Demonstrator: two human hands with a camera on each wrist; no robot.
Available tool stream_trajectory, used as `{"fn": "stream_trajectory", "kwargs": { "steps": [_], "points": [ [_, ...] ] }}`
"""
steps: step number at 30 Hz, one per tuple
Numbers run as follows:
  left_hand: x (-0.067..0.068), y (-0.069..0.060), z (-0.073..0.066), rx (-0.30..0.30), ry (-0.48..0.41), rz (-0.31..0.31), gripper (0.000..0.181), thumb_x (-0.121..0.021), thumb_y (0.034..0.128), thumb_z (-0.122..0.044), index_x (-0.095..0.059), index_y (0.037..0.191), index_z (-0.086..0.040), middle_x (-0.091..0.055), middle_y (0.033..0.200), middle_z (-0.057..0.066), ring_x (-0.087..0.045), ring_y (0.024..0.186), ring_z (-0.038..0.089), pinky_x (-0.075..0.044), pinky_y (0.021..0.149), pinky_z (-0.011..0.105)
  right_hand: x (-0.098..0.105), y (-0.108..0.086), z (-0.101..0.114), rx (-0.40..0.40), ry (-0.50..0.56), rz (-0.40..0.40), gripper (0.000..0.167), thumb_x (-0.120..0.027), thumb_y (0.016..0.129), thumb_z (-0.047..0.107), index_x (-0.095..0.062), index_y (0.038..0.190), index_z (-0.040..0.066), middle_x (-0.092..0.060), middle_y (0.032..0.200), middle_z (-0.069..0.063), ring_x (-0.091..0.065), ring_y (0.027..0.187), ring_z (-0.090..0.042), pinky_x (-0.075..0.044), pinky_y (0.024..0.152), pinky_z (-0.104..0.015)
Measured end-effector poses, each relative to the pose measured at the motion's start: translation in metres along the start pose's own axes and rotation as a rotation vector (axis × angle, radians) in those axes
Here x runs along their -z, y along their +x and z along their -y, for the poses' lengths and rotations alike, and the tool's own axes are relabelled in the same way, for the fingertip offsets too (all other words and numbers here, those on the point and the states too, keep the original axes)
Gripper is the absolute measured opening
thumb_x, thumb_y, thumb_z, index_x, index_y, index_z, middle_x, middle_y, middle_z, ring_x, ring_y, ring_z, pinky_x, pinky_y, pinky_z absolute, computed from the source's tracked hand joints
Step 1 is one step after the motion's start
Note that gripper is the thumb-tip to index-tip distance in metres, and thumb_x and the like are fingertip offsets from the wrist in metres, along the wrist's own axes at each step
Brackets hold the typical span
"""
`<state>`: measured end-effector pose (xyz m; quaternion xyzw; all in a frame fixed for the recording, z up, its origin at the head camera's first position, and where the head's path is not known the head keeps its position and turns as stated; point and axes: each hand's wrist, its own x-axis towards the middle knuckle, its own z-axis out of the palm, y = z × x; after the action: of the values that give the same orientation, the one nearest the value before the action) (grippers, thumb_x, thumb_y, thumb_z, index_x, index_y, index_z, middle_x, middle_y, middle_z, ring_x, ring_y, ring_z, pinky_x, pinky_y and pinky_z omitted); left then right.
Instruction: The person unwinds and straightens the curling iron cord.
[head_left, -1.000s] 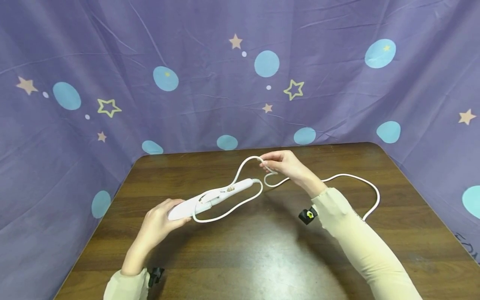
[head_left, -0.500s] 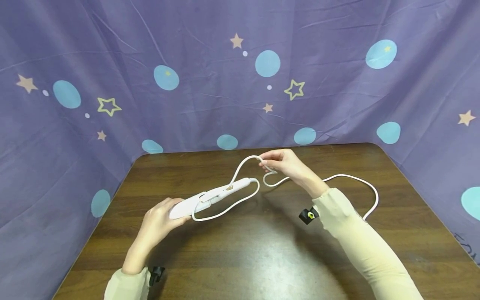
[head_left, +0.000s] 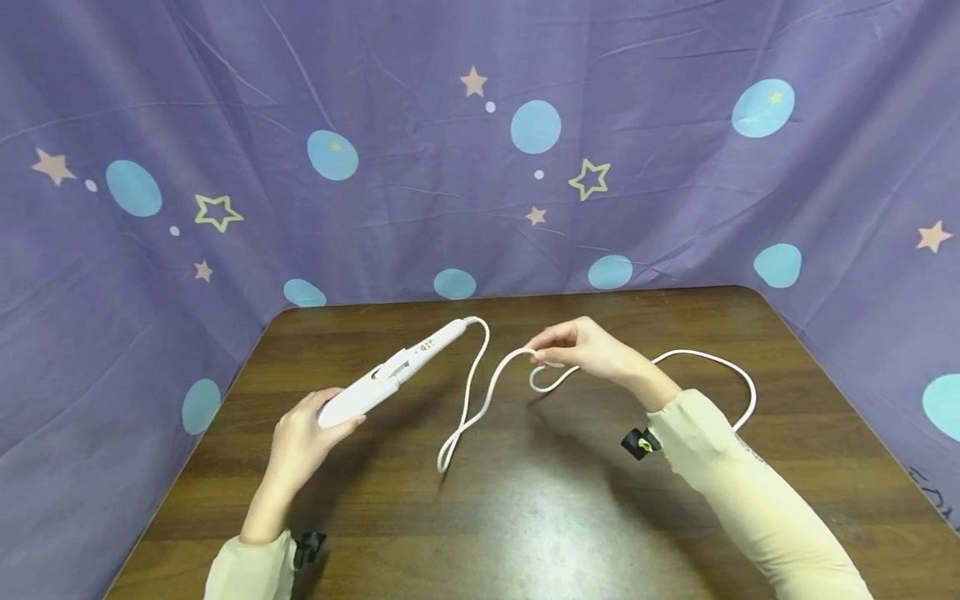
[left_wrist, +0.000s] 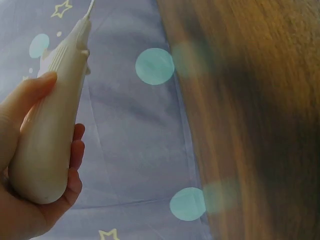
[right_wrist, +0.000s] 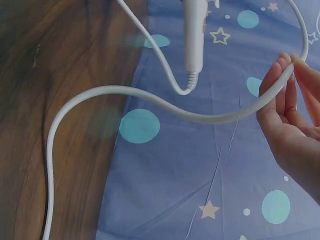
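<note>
My left hand (head_left: 303, 433) grips the rounded end of a white hair styling iron (head_left: 397, 371) held above the table. In the left wrist view my thumb lies along one side of the iron (left_wrist: 57, 115), with the fingers curled round the other. Its slim end, with small copper-coloured marks, points away and to the right. A white power cord (head_left: 487, 392) leaves that end and hangs in a loop between my hands. My right hand (head_left: 588, 350) pinches the cord between thumb and fingers. The right wrist view shows the cord (right_wrist: 200, 117) running through my fingertips (right_wrist: 286, 59).
Beneath both hands is a dark brown wooden table (head_left: 480, 500). More of the cord (head_left: 712, 358) curves over its right side and passes behind the right sleeve (head_left: 735, 492). A purple cloth (head_left: 420, 150) with stars and dots hangs beyond the table's far edge.
The cord loop that lay around the iron has come off and hangs between my hands. The iron's cord end has tilted farther up and away. My right hand has moved nearer and slightly right.
</note>
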<state>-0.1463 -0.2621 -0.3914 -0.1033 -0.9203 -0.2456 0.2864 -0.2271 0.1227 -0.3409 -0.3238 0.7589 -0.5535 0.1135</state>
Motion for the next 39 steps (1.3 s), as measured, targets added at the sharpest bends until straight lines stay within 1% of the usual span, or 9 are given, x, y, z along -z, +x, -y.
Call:
{"fn": "stream_trajectory", "kwargs": {
  "steps": [4,8,14,17,22,27,30,32,39],
  "points": [
    [0.001,0.000,0.003,0.109,-0.007,-0.011,0.044,-0.078,0.0596,-0.017,-0.062,0.096,0.003,-0.063,0.087,0.020,-0.057,0.069,0.032,-0.039,0.058,0.045,0.002,-0.007,-0.003,0.047,-0.092,0.027,0.019,-0.057,0.083,0.004,-0.063,0.098,-0.005,-0.064,0.092,-0.018,-0.058,0.080,-0.006,-0.047,0.073,-0.026],
    [0.002,0.001,0.008,0.185,0.004,-0.015,0.045,-0.077,0.0614,-0.019,-0.062,0.098,0.002,-0.063,0.088,0.022,-0.057,0.068,0.034,-0.038,0.058,0.046,0.005,-0.016,-0.004,0.086,-0.167,0.042,0.018,-0.058,0.083,0.006,-0.065,0.097,-0.002,-0.064,0.089,-0.014,-0.057,0.080,-0.007,-0.045,0.071,-0.024],
    [0.004,0.002,0.018,0.259,0.004,-0.002,0.046,-0.076,0.0641,-0.021,-0.060,0.101,0.001,-0.063,0.089,0.021,-0.056,0.070,0.034,-0.037,0.060,0.045,0.006,-0.029,-0.006,0.150,-0.198,0.093,0.016,-0.059,0.082,0.005,-0.067,0.094,0.000,-0.064,0.086,-0.009,-0.055,0.077,-0.007,-0.043,0.067,-0.024],
    [0.005,0.002,0.022,0.277,0.005,0.001,0.047,-0.075,0.0648,-0.022,-0.060,0.102,0.002,-0.063,0.089,0.022,-0.056,0.071,0.034,-0.037,0.061,0.044,0.005,-0.035,-0.009,0.174,-0.207,0.117,0.014,-0.060,0.081,0.006,-0.067,0.092,0.001,-0.064,0.084,-0.009,-0.052,0.074,-0.005,-0.042,0.065,-0.024],
    [0.005,0.004,0.028,0.290,0.007,0.008,0.047,-0.075,0.0652,-0.022,-0.059,0.102,0.003,-0.062,0.090,0.023,-0.056,0.071,0.035,-0.036,0.060,0.043,0.002,-0.047,-0.015,0.216,-0.203,0.174,0.014,-0.059,0.081,0.004,-0.067,0.092,0.000,-0.062,0.084,-0.007,-0.052,0.077,-0.005,-0.043,0.067,-0.023],
    [0.003,0.005,0.033,0.333,0.000,0.043,0.048,-0.073,0.0672,-0.024,-0.059,0.104,0.003,-0.062,0.092,0.023,-0.056,0.076,0.036,-0.037,0.063,0.043,-0.004,-0.058,-0.026,0.247,-0.229,0.231,0.014,-0.059,0.080,-0.001,-0.067,0.091,0.000,-0.062,0.081,0.000,-0.052,0.076,-0.003,-0.046,0.066,-0.023],
    [0.001,0.006,0.036,0.362,-0.014,0.074,0.049,-0.072,0.0691,-0.026,-0.058,0.105,0.003,-0.061,0.094,0.024,-0.056,0.079,0.036,-0.037,0.067,0.045,-0.008,-0.064,-0.033,0.232,-0.235,0.247,0.014,-0.060,0.079,-0.001,-0.067,0.090,0.001,-0.061,0.078,0.000,-0.052,0.074,-0.002,-0.046,0.065,-0.023],
    [-0.001,0.007,0.038,0.381,-0.025,0.101,0.050,-0.071,0.0705,-0.028,-0.057,0.106,0.004,-0.060,0.096,0.025,-0.056,0.082,0.036,-0.038,0.068,0.046,-0.011,-0.068,-0.038,0.216,-0.221,0.254,0.014,-0.060,0.078,-0.002,-0.067,0.089,0.000,-0.061,0.076,-0.004,-0.052,0.073,-0.002,-0.047,0.064,-0.024],
    [-0.006,0.005,0.048,0.447,-0.040,0.206,0.054,-0.068,0.0740,-0.031,-0.053,0.111,0.005,-0.057,0.103,0.027,-0.054,0.085,0.035,-0.037,0.069,0.041,-0.022,-0.081,-0.057,0.188,-0.290,0.249,0.010,-0.063,0.074,-0.003,-0.068,0.082,0.000,-0.060,0.071,-0.004,-0.051,0.070,-0.001,-0.045,0.063,-0.020]
  ]
}}
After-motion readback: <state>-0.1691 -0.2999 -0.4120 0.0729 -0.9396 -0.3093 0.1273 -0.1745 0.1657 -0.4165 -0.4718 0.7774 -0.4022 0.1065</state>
